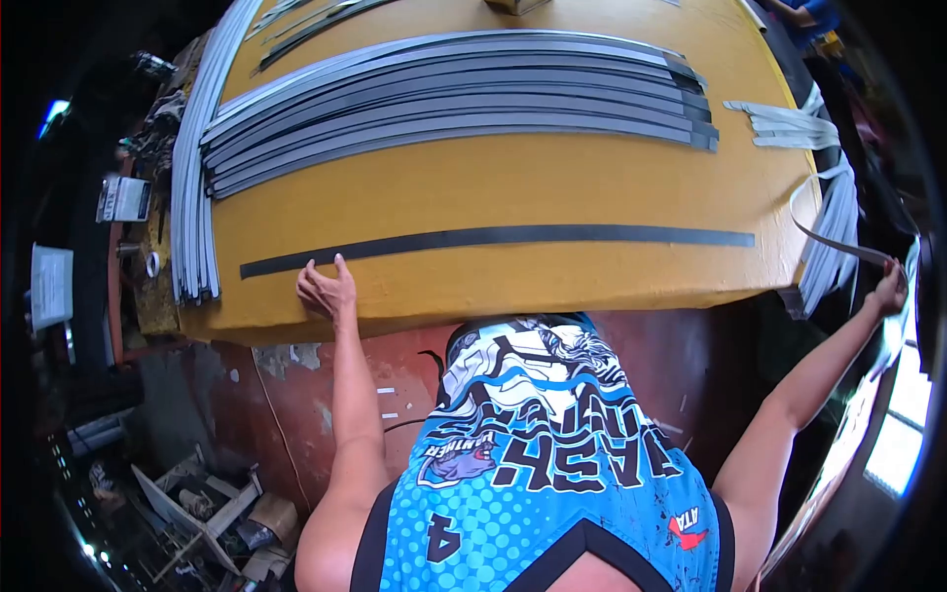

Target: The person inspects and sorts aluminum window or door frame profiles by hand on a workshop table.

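A single dark strip [493, 236] lies lengthwise across the yellow table, slightly bowed in this wide view. My left hand [328, 288] rests at the table's front edge, its fingers apart and fingertips at the strip's lower edge near the left end. Far out to the right, past the table's corner, my right hand [891, 288] is closed on the end of a narrow grey strip [838, 245]. That strip curves back to a bundle of pale strips [831, 237] hanging over the table's right edge.
Grey and black strips [464, 99] lie in rows across the yellow table [473, 187]. Long pale strips [192, 187] run along its left side, and more pale strips [789, 125] drape over the right edge. A wooden frame [197, 508] stands on the floor at lower left.
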Available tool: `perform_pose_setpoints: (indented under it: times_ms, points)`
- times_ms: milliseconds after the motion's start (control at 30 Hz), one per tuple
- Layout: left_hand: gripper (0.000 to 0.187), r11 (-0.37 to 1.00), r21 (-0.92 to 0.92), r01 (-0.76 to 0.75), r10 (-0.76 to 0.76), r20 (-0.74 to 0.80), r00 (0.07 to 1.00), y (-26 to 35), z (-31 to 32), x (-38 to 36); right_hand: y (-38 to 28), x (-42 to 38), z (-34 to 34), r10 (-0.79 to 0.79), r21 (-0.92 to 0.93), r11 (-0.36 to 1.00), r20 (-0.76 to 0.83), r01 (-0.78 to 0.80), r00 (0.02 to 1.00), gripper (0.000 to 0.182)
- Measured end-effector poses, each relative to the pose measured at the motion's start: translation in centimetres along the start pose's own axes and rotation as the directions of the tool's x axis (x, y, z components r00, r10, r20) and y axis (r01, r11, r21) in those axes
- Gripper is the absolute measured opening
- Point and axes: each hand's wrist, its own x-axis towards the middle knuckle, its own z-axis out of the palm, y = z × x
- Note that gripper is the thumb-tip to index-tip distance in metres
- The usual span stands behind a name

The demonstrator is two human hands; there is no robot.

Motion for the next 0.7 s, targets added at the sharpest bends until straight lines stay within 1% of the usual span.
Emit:
perform_pose_setpoints:
  times_ms: [33,67,100,133,167,233,267,300,333,367,400,433,467,500,533,567,600,633,667,700]
  points:
    - [0.056,1.000,-0.012,-0.012,0.013,0.015,1.000,-0.5,-0.2,0.4,1.3,1.2,-0.6,-0.003,0.011,1.000,-0.004,0.003,1.000,0.014]
    - [0.053,0.999,-0.032,0.031,-0.031,0.019,0.999,-0.8,-0.3,0.7,0.3,0.7,0.7,-0.010,0.024,1.000,-0.011,0.010,1.000,0.014]
    - [0.051,0.995,-0.056,0.080,-0.079,0.024,0.997,-0.9,-0.1,1.0,1.2,1.7,0.7,-0.023,0.040,0.999,-0.019,0.024,1.000,0.014]
    - [0.047,0.994,-0.068,0.084,-0.084,0.008,0.996,-1.3,0.3,1.4,3.1,3.4,-0.3,-0.039,0.057,0.998,-0.024,0.041,0.999,0.014]
    - [0.047,0.992,-0.084,0.094,-0.093,0.008,0.996,-1.5,0.5,1.6,2.4,3.0,0.2,-0.053,0.077,0.996,-0.026,0.055,0.998,0.015]
    - [0.046,0.987,-0.110,0.120,-0.121,-0.005,0.993,-1.7,1.0,2.2,1.2,3.4,-2.6,-0.067,0.082,0.994,-0.040,0.070,0.997,0.016]
    - [0.045,0.978,-0.124,0.166,-0.166,0.006,0.986,-1.6,1.3,2.7,0.0,3.9,-5.0,-0.157,0.005,0.988,-0.011,0.157,0.988,0.018]
    - [0.046,0.974,-0.146,0.171,-0.169,0.027,0.985,-0.9,1.5,2.7,-1.7,4.4,-6.6,-0.240,-0.056,0.969,0.030,0.241,0.970,0.019]
    - [0.046,0.970,-0.150,0.193,-0.191,0.027,0.981,-0.8,1.3,2.9,-2.7,4.5,-6.2,-0.313,-0.080,0.944,0.081,0.319,0.946,0.021]
    - [0.047,0.951,-0.200,0.235,-0.224,0.078,0.972,-0.6,1.4,3.0,-2.9,4.0,-3.8,-0.377,-0.068,0.919,0.136,0.388,0.916,0.023]
    - [0.046,0.963,-0.195,0.186,-0.193,-0.019,0.981,0.2,1.2,2.6,-2.4,2.7,-0.3,-0.436,-0.038,0.892,0.186,0.450,0.880,0.025]
    - [0.046,0.958,-0.210,0.196,-0.216,-0.079,0.973,1.6,1.0,2.2,-2.2,0.8,2.3,-0.429,0.029,0.902,0.182,0.431,0.885,0.025]
    - [0.047,0.942,-0.273,0.193,-0.220,-0.073,0.973,3.5,1.0,1.6,-2.9,-1.0,3.9,-0.375,0.051,0.925,0.264,0.376,0.889,0.022]
    - [0.047,0.889,-0.406,0.212,-0.218,0.032,0.975,7.4,-0.7,1.0,-3.7,-2.5,4.4,-0.322,0.051,0.944,0.352,0.325,0.879,0.021]
    - [0.042,0.807,-0.590,-0.023,-0.026,-0.075,0.997,10.9,-0.5,-0.3,-4.6,-3.6,4.3,-0.270,0.039,0.959,0.436,0.282,0.858,0.020]
    - [0.039,0.665,-0.745,-0.050,0.132,0.052,0.990,16.3,-3.7,-1.3,-5.2,-4.3,3.9,-0.217,0.012,0.969,0.514,0.246,0.830,0.022]
    - [0.046,0.536,-0.844,-0.010,0.299,0.179,0.937,21.0,-6.3,-2.9,-5.5,-4.4,3.0,-0.156,-0.035,0.976,0.583,0.217,0.797,0.025]
    - [0.060,0.392,-0.917,0.066,0.506,0.276,0.817,25.5,-10.2,-4.5,-3.6,-5.3,3.6,-0.291,0.287,0.950,0.657,0.126,0.696,0.031]
    - [0.065,0.262,-0.965,0.007,0.673,0.188,0.715,29.6,-13.6,-5.7,-5.9,-7.8,5.6,-0.383,0.447,0.892,0.678,0.063,0.628,0.037]
    - [0.071,0.099,-0.995,-0.019,0.818,0.071,0.571,33.4,-16.1,-7.7,-6.2,-10.5,6.3,-0.248,0.412,0.907,0.688,-0.086,0.682,0.038]
